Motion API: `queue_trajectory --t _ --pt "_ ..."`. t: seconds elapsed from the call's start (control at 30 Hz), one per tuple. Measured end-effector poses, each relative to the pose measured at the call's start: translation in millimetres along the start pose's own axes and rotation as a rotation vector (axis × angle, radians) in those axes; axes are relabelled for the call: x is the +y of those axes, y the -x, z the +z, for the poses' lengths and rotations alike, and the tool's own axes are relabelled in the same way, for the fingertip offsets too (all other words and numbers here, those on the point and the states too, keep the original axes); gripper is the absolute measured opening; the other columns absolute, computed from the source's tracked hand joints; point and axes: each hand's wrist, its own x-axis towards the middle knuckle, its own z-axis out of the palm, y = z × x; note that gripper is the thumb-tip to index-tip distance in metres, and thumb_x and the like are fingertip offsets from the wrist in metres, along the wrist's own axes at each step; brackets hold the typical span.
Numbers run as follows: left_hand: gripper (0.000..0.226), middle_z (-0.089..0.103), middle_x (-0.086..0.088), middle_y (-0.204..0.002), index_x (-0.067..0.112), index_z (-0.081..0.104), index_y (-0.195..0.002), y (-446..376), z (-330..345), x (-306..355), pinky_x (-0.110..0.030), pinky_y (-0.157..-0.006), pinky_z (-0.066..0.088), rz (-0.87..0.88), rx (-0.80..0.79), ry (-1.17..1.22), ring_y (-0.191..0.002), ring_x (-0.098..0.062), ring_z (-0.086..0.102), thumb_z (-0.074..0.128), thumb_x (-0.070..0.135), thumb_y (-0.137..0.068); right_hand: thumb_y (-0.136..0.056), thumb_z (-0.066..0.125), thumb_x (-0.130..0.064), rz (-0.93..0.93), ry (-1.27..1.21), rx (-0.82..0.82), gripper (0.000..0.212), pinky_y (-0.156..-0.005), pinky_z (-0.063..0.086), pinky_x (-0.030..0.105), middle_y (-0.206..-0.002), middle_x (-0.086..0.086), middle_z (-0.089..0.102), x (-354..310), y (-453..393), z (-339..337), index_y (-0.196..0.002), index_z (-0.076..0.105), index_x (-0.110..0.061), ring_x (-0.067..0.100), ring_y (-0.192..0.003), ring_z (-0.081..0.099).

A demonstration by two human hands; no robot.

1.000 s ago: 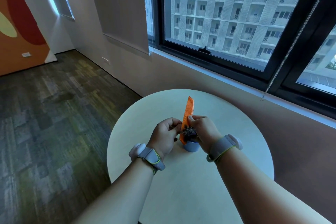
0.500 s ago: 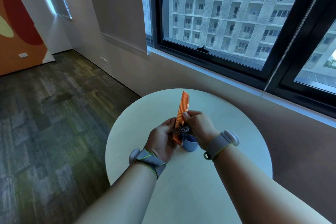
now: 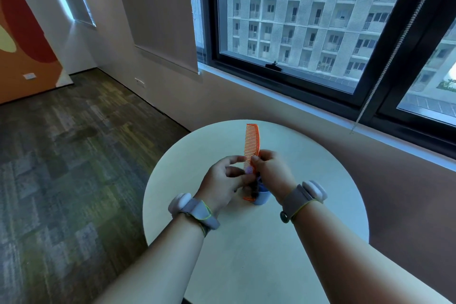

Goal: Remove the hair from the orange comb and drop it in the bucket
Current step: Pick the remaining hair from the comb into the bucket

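Your right hand (image 3: 270,171) pinches the orange comb (image 3: 253,142) mid-length, holding it upright over the round table (image 3: 246,254), teeth facing left. Your left hand (image 3: 223,184) has loosely curled fingers at the teeth; whether it grips anything, I cannot tell. A dark hair clump (image 3: 254,190) clings to the comb's lower end, just above the small blue bucket (image 3: 262,198).

One head-worn wide-angle view, looking forward and down.

It sits above the person's forearms, close over the round table (image 3: 308,242), with the left hand (image 3: 222,185) and right hand (image 3: 271,173) near centre; it faces the window (image 3: 308,20), with carpet floor (image 3: 61,168) at left.
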Motion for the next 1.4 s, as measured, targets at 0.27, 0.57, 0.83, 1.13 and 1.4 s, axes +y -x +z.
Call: queue_trajectory --t 0.27,0.57,0.83,1.13,1.4 --pt "0.041 0.062 0.009 -0.103 0.034 0.069 -0.117 5 -5 -8 -0.035 -0.075 0.042 0.738 0.254 -1.04 -0.093 -0.017 0.055 0.076 0.019 -0.079 -0.095 0.06 -0.023 -0.033 0.125 0.099 0.022 -0.071 0.056 0.043 -0.067 0.004 0.067 0 -3 -6 -0.083 0.068 -0.006 0.023 -0.064 0.063" --pt "0.014 0.067 0.009 -0.095 0.024 0.074 -0.087 7 -4 -14 -0.036 -0.073 0.039 0.972 0.224 -1.173 -0.091 -0.019 0.056 0.075 0.011 -0.081 -0.094 0.061 -0.023 -0.048 0.173 0.085 0.024 -0.071 0.053 0.043 -0.077 0.017 0.068 -2 -1 -5 -0.083 0.064 -0.001 0.031 -0.07 0.061" --pt "0.028 0.049 0.003 -0.108 0.024 0.059 -0.098 1 -6 -10 -0.043 -0.076 0.042 0.729 0.085 -1.338 -0.1 -0.024 0.045 0.056 0.003 -0.081 -0.096 0.058 -0.019 -0.117 0.386 0.058 0.016 -0.063 0.034 0.029 -0.076 0.004 0.059 1 0 -4 -0.088 0.063 -0.006 0.024 -0.074 0.053" --pt "0.014 0.052 0.004 -0.103 0.027 0.057 -0.097 -3 -21 0 -0.041 -0.078 0.036 0.71 0.089 -1.347 -0.098 -0.024 0.05 0.043 0.024 -0.097 -0.098 0.056 -0.019 -0.067 0.236 0.113 0.02 -0.054 0.045 0.027 -0.07 0.006 0.066 1 -10 -23 -0.083 0.063 -0.007 0.016 -0.058 0.059" --pt "0.035 0.062 0.008 -0.111 0.03 0.064 -0.115 2 5 6 -0.035 -0.077 0.036 0.723 0.152 -1.248 -0.099 -0.019 0.052 0.06 0.052 -0.087 -0.093 0.062 -0.024 -0.089 0.161 0.17 0.019 -0.06 0.054 0.029 -0.067 0.003 0.072 -1 -8 -19 -0.08 0.065 -0.01 0.013 -0.055 0.067"
